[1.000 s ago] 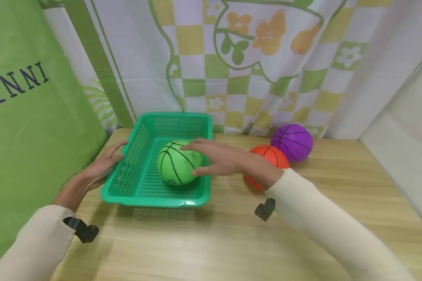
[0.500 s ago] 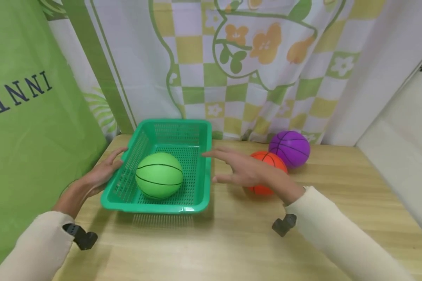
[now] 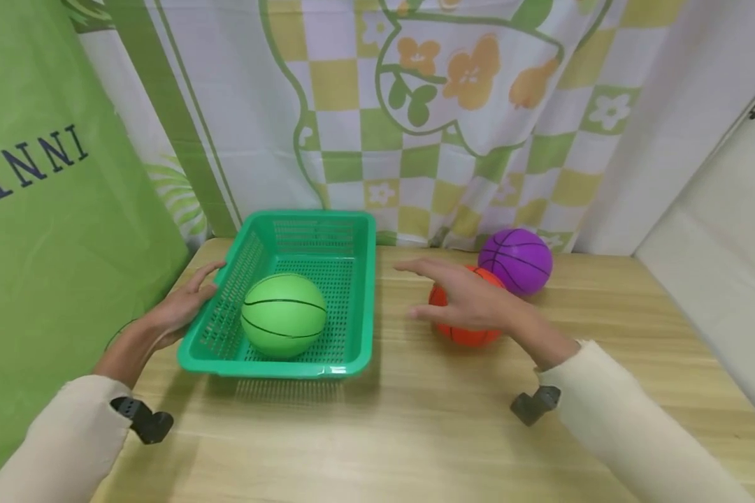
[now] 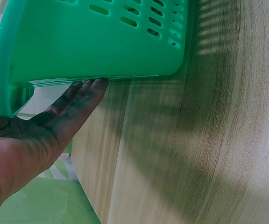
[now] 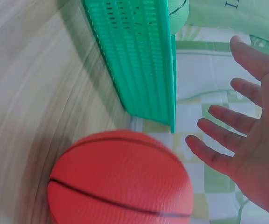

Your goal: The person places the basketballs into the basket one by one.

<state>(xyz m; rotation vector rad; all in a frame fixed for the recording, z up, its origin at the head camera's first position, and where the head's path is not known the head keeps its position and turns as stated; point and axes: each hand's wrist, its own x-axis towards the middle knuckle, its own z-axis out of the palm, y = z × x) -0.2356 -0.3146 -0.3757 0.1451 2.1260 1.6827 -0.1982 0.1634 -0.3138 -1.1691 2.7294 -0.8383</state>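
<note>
A green ball [image 3: 283, 316] with black seams sits inside a green plastic basket [image 3: 370, 307] on the table. My left hand [image 3: 185, 304] touches the basket's left side, its fingers [image 4: 81, 105] fairly straight along the outer wall just under the rim. To the right of the basket, my right hand [image 3: 468, 297] hovers over a red-orange ball [image 3: 472, 337] and partly hides it from the head camera. The right wrist view shows those fingers spread and slightly bent, apart from the ball, holding nothing. A purple ball [image 3: 516, 262] rests just behind the red-orange one.
The wooden table [image 3: 415, 433] has its back edge against a patterned curtain [image 3: 472, 140]. A green cloth [image 3: 50, 244] hangs at the left, and a pale panel [image 3: 723, 230] rises along the right.
My right hand has let go of the green ball and moved right, from the basket to above the red-orange ball. The green ball has rolled left and nearer inside the basket. My left hand stays put.
</note>
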